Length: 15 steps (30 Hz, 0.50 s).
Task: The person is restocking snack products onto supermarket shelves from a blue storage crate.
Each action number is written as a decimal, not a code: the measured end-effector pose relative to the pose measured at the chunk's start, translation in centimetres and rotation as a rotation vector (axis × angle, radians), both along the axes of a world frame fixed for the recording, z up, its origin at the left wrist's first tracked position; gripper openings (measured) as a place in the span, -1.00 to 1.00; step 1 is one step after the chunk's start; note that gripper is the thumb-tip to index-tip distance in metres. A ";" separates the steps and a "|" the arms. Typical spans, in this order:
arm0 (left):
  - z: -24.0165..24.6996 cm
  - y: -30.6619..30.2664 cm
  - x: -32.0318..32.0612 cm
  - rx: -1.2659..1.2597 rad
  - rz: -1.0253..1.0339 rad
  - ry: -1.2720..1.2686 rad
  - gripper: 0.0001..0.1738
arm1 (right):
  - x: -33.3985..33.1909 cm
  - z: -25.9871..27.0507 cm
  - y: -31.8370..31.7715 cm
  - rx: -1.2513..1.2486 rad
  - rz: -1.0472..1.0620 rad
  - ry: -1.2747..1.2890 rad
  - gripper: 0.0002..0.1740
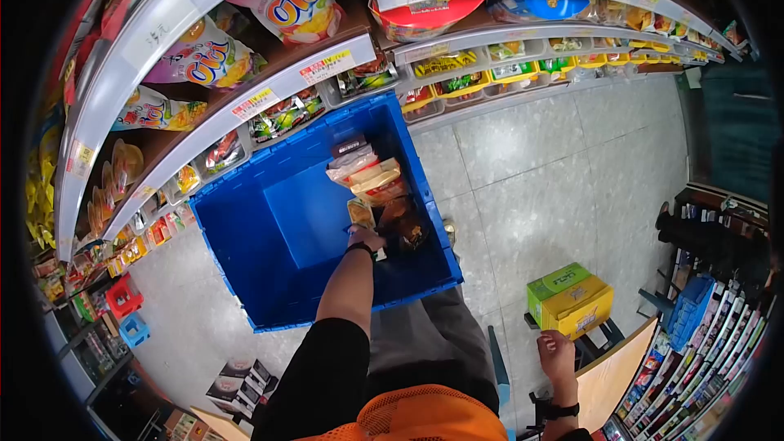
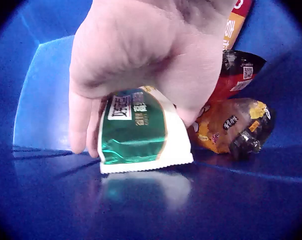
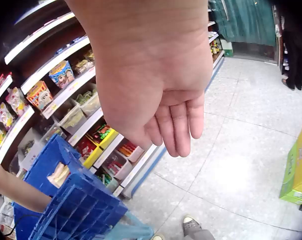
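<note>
Down inside a blue plastic crate (image 1: 302,216), my left hand (image 1: 366,237) grips a green-and-white snack packet (image 2: 136,137) between thumb and fingers. The packet's crimped edge faces the crate wall, close over the blue plastic. Right beside that hand lie an orange-brown packet (image 2: 221,125) and a red-and-black packet (image 2: 236,75). Further along the same side of the crate, pale and tan packets (image 1: 380,180) are bunched together. My right hand (image 3: 153,105) hangs out to the side over the floor, fingers loosely curled, with nothing in it.
Store shelves (image 1: 310,73) with bagged snacks and bins curve around the crate's far side. A yellow-and-green carton (image 1: 572,302) stands near my right hand. Small red (image 1: 124,296) and blue stools (image 1: 135,331) are at the left. A person's dark-clothed legs (image 3: 293,50) show in the background.
</note>
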<state>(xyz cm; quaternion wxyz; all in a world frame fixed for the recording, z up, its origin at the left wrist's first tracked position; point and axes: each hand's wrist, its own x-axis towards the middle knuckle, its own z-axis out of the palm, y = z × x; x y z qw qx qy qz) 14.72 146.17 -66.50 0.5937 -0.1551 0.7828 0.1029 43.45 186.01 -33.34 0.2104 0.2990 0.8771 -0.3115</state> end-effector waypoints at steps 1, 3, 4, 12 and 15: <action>0.9 -0.2 0.2 -0.034 0.186 -0.035 0.36 | 0.8 0.2 0.3 0.033 -0.005 -0.023 -0.81; 1.0 -0.3 1.1 -0.069 0.177 0.054 0.30 | 1.5 0.4 0.7 0.013 0.004 -0.049 -0.82; -1.2 -1.2 2.4 -0.068 0.085 0.188 0.20 | 1.4 0.8 0.7 0.014 0.012 -0.051 -0.82; 7.4 -8.6 -0.1 0.244 0.168 0.201 -0.46 | -5.5 2.5 -0.2 -0.016 0.088 0.145 -0.80; 12.9 -10.4 -0.4 0.124 0.190 0.117 -0.44 | -10.1 4.3 -1.0 -0.064 0.211 0.254 -0.79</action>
